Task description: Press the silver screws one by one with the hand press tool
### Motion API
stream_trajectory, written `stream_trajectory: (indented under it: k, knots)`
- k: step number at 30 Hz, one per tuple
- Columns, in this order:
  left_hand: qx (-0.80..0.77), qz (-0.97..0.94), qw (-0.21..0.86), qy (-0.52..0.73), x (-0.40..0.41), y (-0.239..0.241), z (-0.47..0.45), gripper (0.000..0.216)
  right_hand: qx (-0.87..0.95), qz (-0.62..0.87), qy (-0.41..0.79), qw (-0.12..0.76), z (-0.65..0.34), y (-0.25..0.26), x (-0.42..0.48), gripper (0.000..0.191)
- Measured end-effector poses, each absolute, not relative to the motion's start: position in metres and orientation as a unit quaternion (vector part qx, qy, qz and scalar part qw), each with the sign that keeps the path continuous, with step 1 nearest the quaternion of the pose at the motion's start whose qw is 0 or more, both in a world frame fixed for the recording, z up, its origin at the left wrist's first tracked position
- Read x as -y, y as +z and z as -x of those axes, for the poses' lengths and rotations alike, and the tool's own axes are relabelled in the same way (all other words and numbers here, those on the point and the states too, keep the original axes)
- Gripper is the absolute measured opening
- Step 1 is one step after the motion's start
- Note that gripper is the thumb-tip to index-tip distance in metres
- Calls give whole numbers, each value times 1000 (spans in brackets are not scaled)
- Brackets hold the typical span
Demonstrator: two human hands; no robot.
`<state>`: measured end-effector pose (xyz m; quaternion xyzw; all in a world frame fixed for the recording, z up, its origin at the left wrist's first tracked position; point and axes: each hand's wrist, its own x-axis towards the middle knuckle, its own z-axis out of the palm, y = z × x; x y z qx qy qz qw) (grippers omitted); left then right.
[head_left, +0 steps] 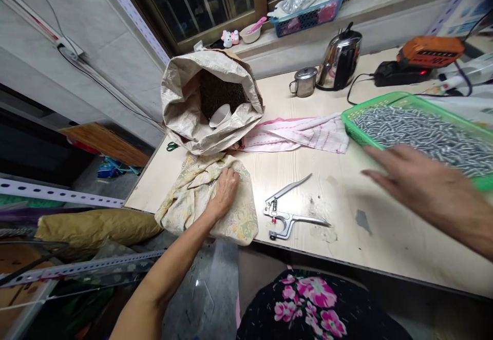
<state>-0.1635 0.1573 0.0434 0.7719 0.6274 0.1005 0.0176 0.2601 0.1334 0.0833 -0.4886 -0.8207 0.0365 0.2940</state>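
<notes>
My left hand (224, 192) rests on a pale floral cloth bundle (215, 211) at the table's near-left edge, its fingers curled and pressed into the fabric. My right hand (412, 178) hovers over the table, fingers stretched out flat, holding nothing, just in front of a green basket (358, 130) full of small grey metal pieces. Between the two hands a pair of silver snap pliers (287, 215) lies on the wood. An open paper sack (185, 109) of dark granules with a white cup (220, 116) inside stands behind the bundle.
A pink-and-white cloth (296, 133) lies mid-table. A steel mug (304, 81), an electric kettle (341, 60) and an orange battery on its charger (419, 57) stand at the back. Green-handled scissors (172, 146) lie beside the sack. A blue basket (308, 14) sits on the sill.
</notes>
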Motion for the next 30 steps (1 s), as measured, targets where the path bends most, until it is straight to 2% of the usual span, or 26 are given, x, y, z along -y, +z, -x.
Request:
stream_trajectory:
  k: [2, 4, 7, 11, 14, 21, 24, 27, 30]
  knots:
    - [-638, -756, 37, 138, -160, 46, 165, 20, 850, 473, 39, 227, -217, 82, -122, 36]
    - [-664, -716, 84, 199, -160, 51, 167, 16, 867, 443, 75, 215, -183, 84, -117, 32]
    - [-698, -591, 259, 310, -152, 62, 166, 15, 874, 421, 123, 211, -155, 87, -117, 33]
    - [-641, -393, 537, 382, -128, 75, 157, 35, 874, 378, 202, 231, -133, 90, -117, 36]
    - [-594, -317, 629, 389, -111, 81, 143, 43, 860, 347, 265, 263, -102, 85, -121, 34]
    - [-558, -276, 663, 415, -93, 90, 126, 34, 782, 309, 378, 386, -40, 67, -135, 13]
    - [-569, -291, 622, 451, -89, 90, 128, 40, 751, 326, 433, 377, -33, 71, -137, 7]
    - [-587, -320, 573, 474, -86, 86, 130, 45, 676, 338, 562, 335, -26, 70, -139, 2]
    - [-607, -340, 532, 482, -83, 83, 132, 43, 559, 332, 701, 294, -15, 62, -141, 15]
